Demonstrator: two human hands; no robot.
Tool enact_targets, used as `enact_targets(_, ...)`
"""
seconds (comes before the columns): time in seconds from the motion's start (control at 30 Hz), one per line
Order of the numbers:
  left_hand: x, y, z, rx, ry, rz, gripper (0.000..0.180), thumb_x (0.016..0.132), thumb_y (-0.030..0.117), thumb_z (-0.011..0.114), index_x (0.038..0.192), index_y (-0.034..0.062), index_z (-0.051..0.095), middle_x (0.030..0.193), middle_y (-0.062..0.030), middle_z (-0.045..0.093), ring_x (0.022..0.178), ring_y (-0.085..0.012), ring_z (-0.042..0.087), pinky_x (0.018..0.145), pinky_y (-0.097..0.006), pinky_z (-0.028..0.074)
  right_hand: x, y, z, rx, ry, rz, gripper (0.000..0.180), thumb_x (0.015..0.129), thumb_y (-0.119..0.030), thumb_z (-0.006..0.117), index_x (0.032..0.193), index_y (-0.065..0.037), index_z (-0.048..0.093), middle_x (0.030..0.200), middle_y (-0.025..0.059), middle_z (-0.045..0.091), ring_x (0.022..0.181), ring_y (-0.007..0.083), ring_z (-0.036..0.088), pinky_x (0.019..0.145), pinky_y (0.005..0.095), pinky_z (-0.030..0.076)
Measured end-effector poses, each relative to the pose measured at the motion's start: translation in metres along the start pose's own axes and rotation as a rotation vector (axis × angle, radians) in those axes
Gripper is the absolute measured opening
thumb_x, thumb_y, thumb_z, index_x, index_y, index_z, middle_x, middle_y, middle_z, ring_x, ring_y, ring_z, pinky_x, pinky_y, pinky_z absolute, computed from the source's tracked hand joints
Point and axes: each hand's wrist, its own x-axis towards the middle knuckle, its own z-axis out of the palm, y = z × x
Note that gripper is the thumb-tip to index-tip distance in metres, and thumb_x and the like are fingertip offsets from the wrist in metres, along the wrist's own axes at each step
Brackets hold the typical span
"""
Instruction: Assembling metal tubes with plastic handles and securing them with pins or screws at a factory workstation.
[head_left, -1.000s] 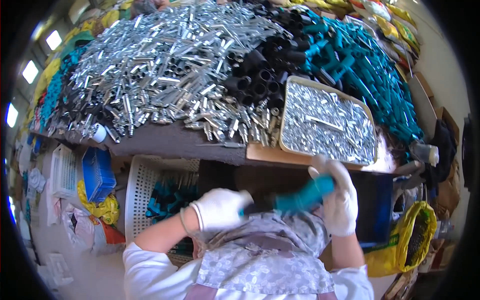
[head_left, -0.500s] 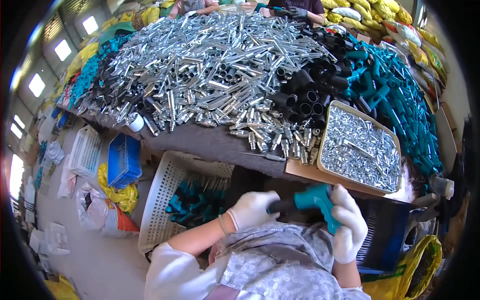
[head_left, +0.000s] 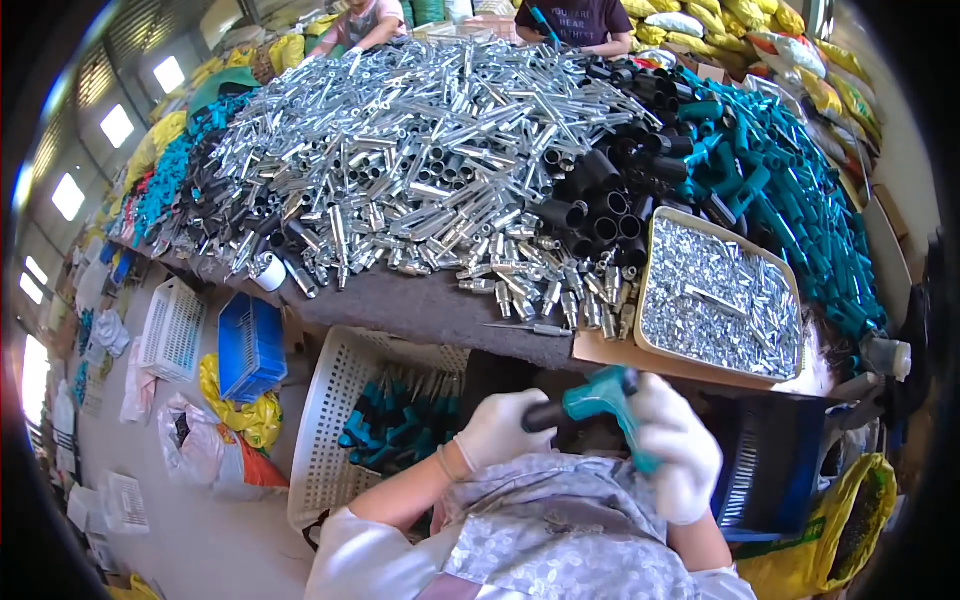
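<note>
In front of my apron I hold a teal pistol-shaped tool (head_left: 596, 396) with both white-gloved hands. My left hand (head_left: 494, 432) is closed round the black sleeve (head_left: 543, 416) at its front end. Wrapped about the grip and rear end is my right hand (head_left: 678, 450), slightly smeared by motion. Just beyond lies the table edge, with a thin pointed metal tool (head_left: 530, 328) and a heap of silver metal fittings (head_left: 510, 265). A tray (head_left: 645, 325) of small shiny metal parts sits at the table's front right.
Finished-looking teal and black tools (head_left: 395, 425) fill part of a white crate (head_left: 318, 430) at my left. A blue crate (head_left: 250, 350) stands farther left, a dark blue bin (head_left: 770, 470) at my right. Black sleeves (head_left: 605, 200) and teal bodies (head_left: 780, 205) are piled on the table. Two people work across it.
Both hands and the teal tool have shifted slightly left. My right hand has changed its hold on the grip. Across the table, the people's hands have moved.
</note>
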Motion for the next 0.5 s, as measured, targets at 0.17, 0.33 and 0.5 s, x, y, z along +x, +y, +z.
enact_targets(0.17, -0.015, 0.010, -0.002, 0.154, -0.193, 0.464, 0.027, 0.072, 0.020, 0.077, 0.097, 0.0104, 0.072, 0.088, -0.0134, 0.069, 0.081, -0.0306, 0.070, 0.071, -0.042, 0.056, 0.003, 0.026, -0.030, 0.117, 0.101, 0.182, 0.054, 0.106, -0.037, 0.040, 0.094, 0.005, 0.072, 0.111, 0.0269, 0.072, 0.127, 0.0439, 0.059, 0.114, 0.0546, 0.038)
enact_targets(0.33, -0.029, -0.007, 0.020, 0.181, -0.396, 0.144, 0.021, 0.084, 0.024, 0.071, 0.099, 0.0081, 0.069, 0.080, -0.0164, 0.067, 0.078, -0.0349, 0.070, 0.068, -0.048, 0.055, 0.010, 0.004, -0.006, -0.330, -0.227, -0.111, 0.019, 0.076, -0.017, 0.075, 0.091, -0.006, 0.074, 0.078, 0.0092, 0.068, 0.073, 0.0268, 0.068, 0.068, 0.0369, 0.055)
enact_targets(0.5, -0.012, 0.033, -0.028, 0.785, -0.233, 0.451, 0.007, 0.085, 0.020, 0.061, 0.091, 0.0164, 0.062, 0.072, -0.0031, 0.060, 0.065, -0.0217, 0.068, 0.055, -0.038, 0.053, -0.018, 0.066, -0.020, -0.792, -0.597, 0.606, 0.040, 0.098, -0.042, 0.059, 0.092, -0.008, 0.077, 0.090, 0.0146, 0.075, 0.081, 0.0365, 0.071, 0.073, 0.0462, 0.055)
